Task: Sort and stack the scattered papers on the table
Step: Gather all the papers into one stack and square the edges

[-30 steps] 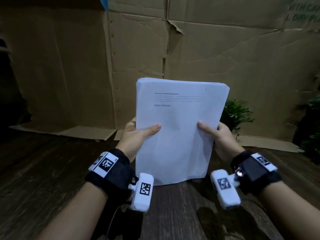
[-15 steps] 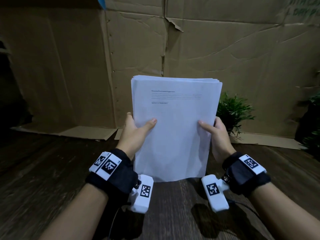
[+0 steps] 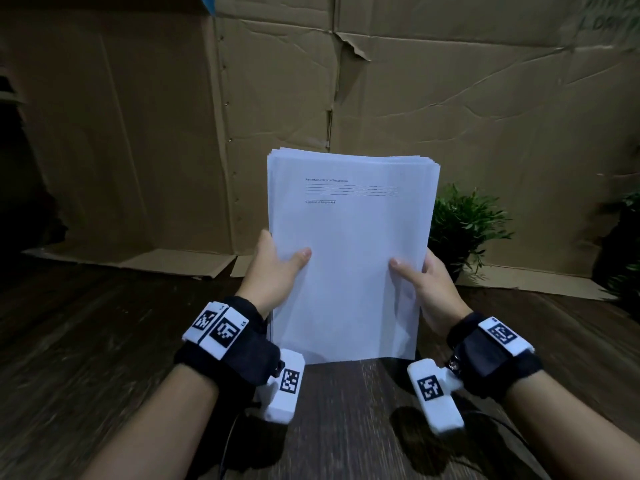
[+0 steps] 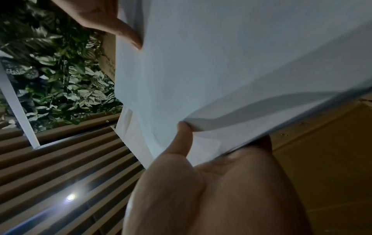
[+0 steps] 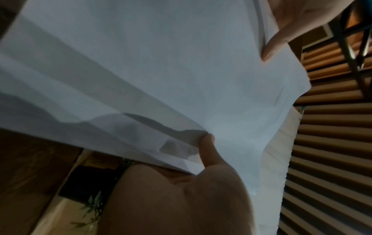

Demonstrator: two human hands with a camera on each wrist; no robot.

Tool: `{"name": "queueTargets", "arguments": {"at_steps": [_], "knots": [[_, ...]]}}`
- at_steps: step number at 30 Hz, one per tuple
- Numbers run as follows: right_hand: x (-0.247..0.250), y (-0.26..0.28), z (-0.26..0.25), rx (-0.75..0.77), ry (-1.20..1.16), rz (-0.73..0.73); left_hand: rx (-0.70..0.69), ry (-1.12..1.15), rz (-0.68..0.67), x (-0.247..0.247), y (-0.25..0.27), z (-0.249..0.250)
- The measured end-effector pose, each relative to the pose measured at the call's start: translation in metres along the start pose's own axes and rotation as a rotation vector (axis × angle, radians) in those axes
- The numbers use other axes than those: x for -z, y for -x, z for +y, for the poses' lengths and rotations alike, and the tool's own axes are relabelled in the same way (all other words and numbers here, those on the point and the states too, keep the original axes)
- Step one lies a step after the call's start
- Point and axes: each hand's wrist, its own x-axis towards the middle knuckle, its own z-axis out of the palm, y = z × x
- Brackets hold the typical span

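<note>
A stack of white papers stands upright in the middle of the head view, its bottom edge on or just above the dark wooden table. The top sheet carries a few printed lines near its top. My left hand grips the stack's left edge, thumb on the front and fingers behind. My right hand grips the right edge the same way. In the left wrist view the thumb presses the papers. The right wrist view shows the papers pinched likewise.
A creased cardboard wall stands behind the table, its flaps lying on the tabletop. A small green plant in a dark pot sits just right of the stack, and more foliage shows at the far right edge.
The stack has squared up: the sheets fanned at its top right edge are now closer together. Both hands keep their grip and have shifted only slightly.
</note>
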Motion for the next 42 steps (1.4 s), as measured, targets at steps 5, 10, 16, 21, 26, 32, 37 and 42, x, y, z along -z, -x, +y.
{"name": "queueTargets", "arguments": {"at_steps": [5,10,16,21,26,32,37,42], "knots": [[0.004,0.005,0.006,-0.067,-0.053,-0.022,-0.029,0.0,-0.031,0.007,-0.001,-0.004],[0.004,0.008,0.008,-0.015,0.023,-0.067,0.041,-0.014,-0.073,0.012,-0.004,-0.009],[0.0,0.011,-0.005,0.065,0.086,0.02,0.0,-0.066,0.152,-0.004,0.0,-0.007],[0.006,0.009,-0.058,0.106,0.148,-0.06,0.148,0.305,-0.018,0.004,0.005,0.007],[0.01,0.003,-0.09,0.032,0.261,-0.197,0.268,0.45,-0.154,0.003,0.01,0.001],[0.012,-0.006,-0.111,0.166,0.584,-0.143,0.305,0.39,-0.006,0.018,0.004,0.015],[0.003,-0.019,-0.152,0.448,1.16,-0.174,-0.048,0.012,-0.036,0.058,0.001,0.046],[-0.013,-0.017,-0.163,0.435,1.362,-0.248,-0.118,-0.129,-0.165,0.036,0.011,0.038]]}}
